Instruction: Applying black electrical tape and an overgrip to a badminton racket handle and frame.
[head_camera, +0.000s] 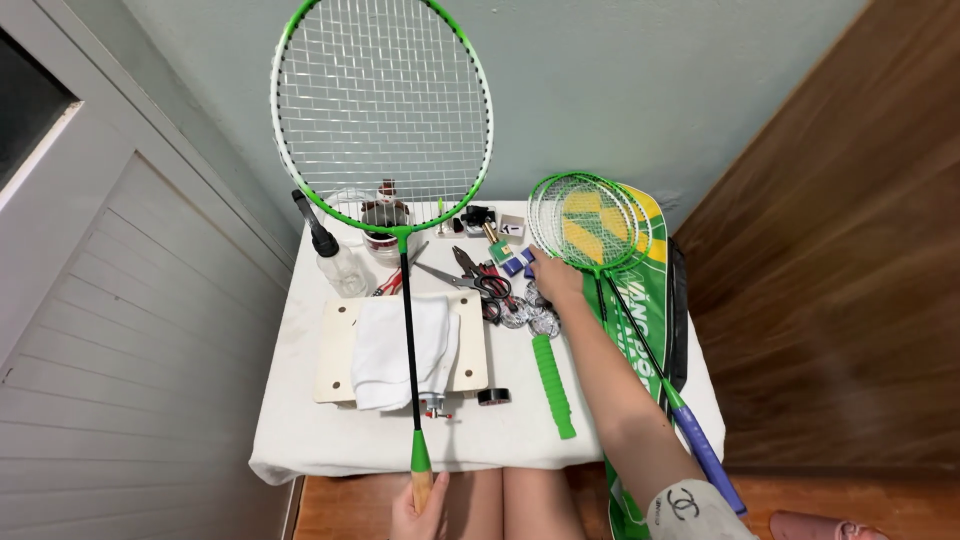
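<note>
My left hand (420, 510) grips the bare wooden handle of a green and white badminton racket (385, 110) and holds it upright over the table; its black shaft crosses a folded white cloth (385, 350). My right hand (553, 278) reaches across the table to small blue and white packets (516, 262) beside the scissors (478, 280). A strip of green grip tape (553, 385) lies under my right forearm.
A small table with a white cover (300, 440) stands in a corner. On it lie a wooden board (335, 350), a spray bottle (335, 258), a jar (385, 222), pliers, reels and a black tape roll (493, 397). More green rackets (590, 225) rest on a green bag (650, 330) at right.
</note>
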